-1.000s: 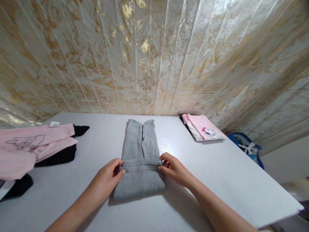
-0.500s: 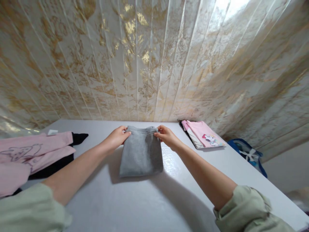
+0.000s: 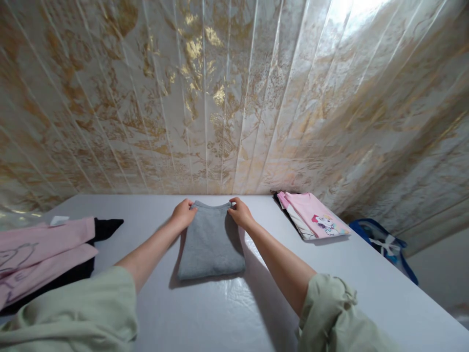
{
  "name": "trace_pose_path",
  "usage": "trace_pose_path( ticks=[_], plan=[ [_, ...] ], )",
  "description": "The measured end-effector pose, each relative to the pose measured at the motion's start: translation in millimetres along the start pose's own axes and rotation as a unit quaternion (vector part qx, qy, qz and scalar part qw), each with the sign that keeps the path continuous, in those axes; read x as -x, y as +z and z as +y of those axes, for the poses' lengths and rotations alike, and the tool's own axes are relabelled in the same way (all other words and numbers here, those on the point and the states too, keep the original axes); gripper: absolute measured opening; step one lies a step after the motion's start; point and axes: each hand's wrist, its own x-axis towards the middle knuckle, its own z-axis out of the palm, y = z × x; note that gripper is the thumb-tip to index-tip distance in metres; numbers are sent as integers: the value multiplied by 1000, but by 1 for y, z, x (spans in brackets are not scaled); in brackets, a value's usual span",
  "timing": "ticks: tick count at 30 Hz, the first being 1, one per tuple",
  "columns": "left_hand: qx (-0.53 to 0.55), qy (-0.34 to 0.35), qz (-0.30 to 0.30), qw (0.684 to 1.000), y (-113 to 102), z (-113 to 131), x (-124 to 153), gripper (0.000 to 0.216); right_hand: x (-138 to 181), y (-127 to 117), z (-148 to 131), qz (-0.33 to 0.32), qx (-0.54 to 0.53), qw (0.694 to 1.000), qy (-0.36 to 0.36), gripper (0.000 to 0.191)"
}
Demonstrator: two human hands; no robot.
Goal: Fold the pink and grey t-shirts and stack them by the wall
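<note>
A folded grey shirt (image 3: 212, 244) lies on the white table in front of me, its neckline toward the wall. My left hand (image 3: 185, 213) pinches its far left corner beside the collar. At the far right corner, my right hand (image 3: 240, 212) is closed on the cloth in the same way. The fingertips under the fabric are partly hidden. Both forearms reach forward from rolled-up light green sleeves.
Folded pink clothes (image 3: 315, 215) with a cartoon dog print are stacked at the back right. On the left lie pink garments (image 3: 47, 244) with black pieces. A blue-edged bag (image 3: 384, 247) stands beyond the right edge of the white table (image 3: 205, 318). Patterned gold-and-silver sheeting (image 3: 183, 98) covers the wall.
The shirt's far edge has settled lower, and its collar now shows as a smooth curve. Both hands keep hold of the corners. The view has shifted slightly.
</note>
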Motion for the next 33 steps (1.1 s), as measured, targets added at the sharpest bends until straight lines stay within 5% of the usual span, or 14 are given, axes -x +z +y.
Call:
trace_pose_path(
  ticks=[9,18,28,33],
  plan=[
    [-53,25,28,998,6,-7,-2,17,1,9,-2,29,109,993,-27,48],
    [-55,19,32,998,7,-9,-14,19,-13,10,-2,40,75,996,-20,29],
    [-112,77,72,988,5,-5,0,33,-10,11,7,67,100,992,-40,29],
    [-134,207,25,969,17,25,33,41,-10,-2,3,89,112,987,-72,33]
  ],
)
